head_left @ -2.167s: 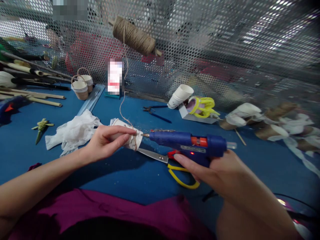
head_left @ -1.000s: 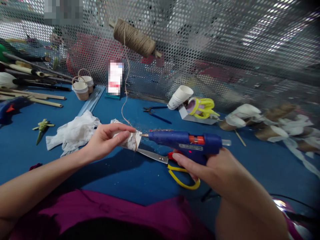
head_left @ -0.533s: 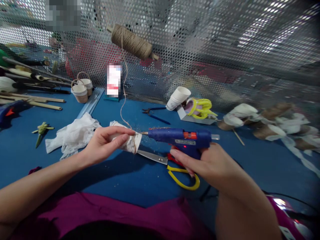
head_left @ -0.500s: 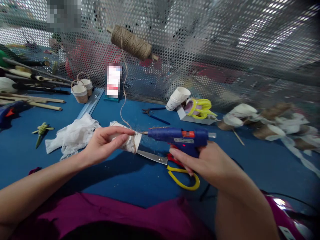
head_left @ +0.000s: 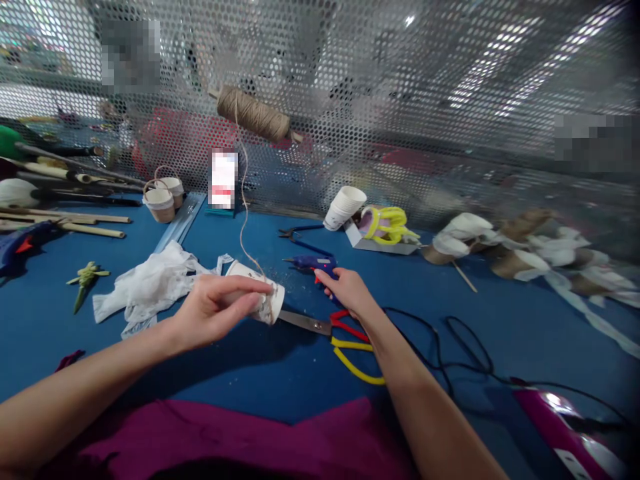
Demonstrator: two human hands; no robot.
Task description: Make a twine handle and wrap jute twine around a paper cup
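Observation:
My left hand (head_left: 215, 307) is closed on a white paper cup (head_left: 277, 301) lying on its side, its rim turned to the right. Twine (head_left: 243, 233) runs down to the cup from a brown spool (head_left: 254, 115) and lies round it near the rim. Further off, my right hand (head_left: 345, 288) grips the handle of a blue hot glue gun (head_left: 313, 262), its nozzle pointing left and a small red light showing. Scissors (head_left: 357, 343) with red and yellow handles lie between the hands, a blade reaching toward the cup.
White lace fabric (head_left: 150, 280) lies left of the cup. Behind are two small handled baskets (head_left: 161, 203), a phone (head_left: 223, 180), pliers (head_left: 300, 233), stacked paper cups (head_left: 345, 207) and a white box (head_left: 383, 243) with yellow-handled scissors. A black cord (head_left: 440, 347) trails at right.
My right hand has carried the glue gun away from the cup, back and lower toward the table near the pliers. My left hand still holds the cup, whose rim is now turned slightly more into view.

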